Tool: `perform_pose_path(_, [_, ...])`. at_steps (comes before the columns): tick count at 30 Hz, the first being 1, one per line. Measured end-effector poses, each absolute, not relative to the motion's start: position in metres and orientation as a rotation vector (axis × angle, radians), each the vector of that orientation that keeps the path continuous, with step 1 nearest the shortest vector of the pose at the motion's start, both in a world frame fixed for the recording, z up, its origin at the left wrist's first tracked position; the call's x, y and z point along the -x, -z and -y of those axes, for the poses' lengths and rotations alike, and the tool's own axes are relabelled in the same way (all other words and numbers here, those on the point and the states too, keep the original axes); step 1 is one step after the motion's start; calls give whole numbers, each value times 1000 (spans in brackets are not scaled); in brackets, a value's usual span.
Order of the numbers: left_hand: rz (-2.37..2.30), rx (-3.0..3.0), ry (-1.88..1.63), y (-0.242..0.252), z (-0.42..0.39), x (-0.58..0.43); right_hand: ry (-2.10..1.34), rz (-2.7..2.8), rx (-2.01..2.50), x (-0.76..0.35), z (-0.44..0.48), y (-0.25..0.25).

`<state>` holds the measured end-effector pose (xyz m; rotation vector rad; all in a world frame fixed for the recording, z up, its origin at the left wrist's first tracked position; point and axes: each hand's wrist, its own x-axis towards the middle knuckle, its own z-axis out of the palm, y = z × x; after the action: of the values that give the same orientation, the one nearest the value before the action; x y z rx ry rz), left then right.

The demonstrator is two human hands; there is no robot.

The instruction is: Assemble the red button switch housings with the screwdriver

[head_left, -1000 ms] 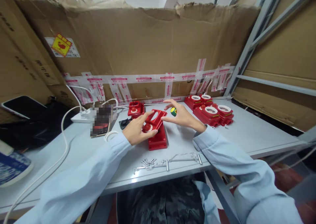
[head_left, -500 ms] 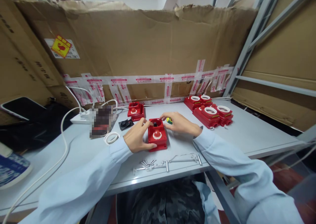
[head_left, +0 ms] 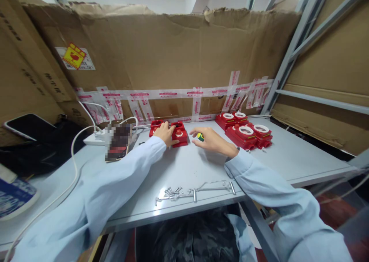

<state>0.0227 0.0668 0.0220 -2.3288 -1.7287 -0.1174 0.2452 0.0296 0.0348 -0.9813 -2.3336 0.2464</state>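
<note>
My left hand point(head_left: 164, 134) grips a red housing point(head_left: 180, 137) with a round red dome, fingers over its back and thumb at its near side. That housing stands at the back of the table beside a second red housing point(head_left: 155, 123), which my hand partly covers. My right hand point(head_left: 213, 142) is a little to the right, thumb and forefinger apart, clear of the housings. A green-and-yellow handle point(head_left: 200, 137), looking like a screwdriver's, sits in its palm under the curled fingers. The tool's other end is hidden.
Loose screws point(head_left: 173, 191) and metal T-shaped rods point(head_left: 195, 195) lie near the table's front edge. Several red housings with white rings point(head_left: 246, 131) stand at the back right. A power strip point(head_left: 94, 138) with white cables is at left, before a cardboard wall point(head_left: 173, 54).
My left hand has carried the red housing away from me and leftward, up beside the other one. My right hand has stayed near its place, its fingers now off the housing.
</note>
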Motion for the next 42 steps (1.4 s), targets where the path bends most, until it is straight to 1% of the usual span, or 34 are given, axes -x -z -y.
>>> perform_pose_path(7, [1853,2151,124,-20,-95,-21,-180,2275,1050,-255,-34,-42])
perform_pose_path(13, [1740,2240,134,-34,-69,-16,-63,2197,1166,-283,-31,-59])
perform_pose_path(16, [1566,2351,224,-48,-40,-10,133,2218,1399,-309,-27,-60])
perform_pose_path(21, [1357,2400,502,-72,5,11,366,2196,1887,-358,-22,-47])
perform_pose_path(24, [1312,2365,631,-77,22,25,419,2090,2042,-377,-20,-39])
perform_pose_path(28, [1299,2404,658,-68,27,42,381,2026,2168,-386,-18,-38])
perform_pose_path(35, [1355,2493,689,-45,10,63,334,2093,2122,-380,-15,-44])
perform_pose_path(42, [1333,2621,714,-36,11,52,135,2272,1722,-353,-16,-42])
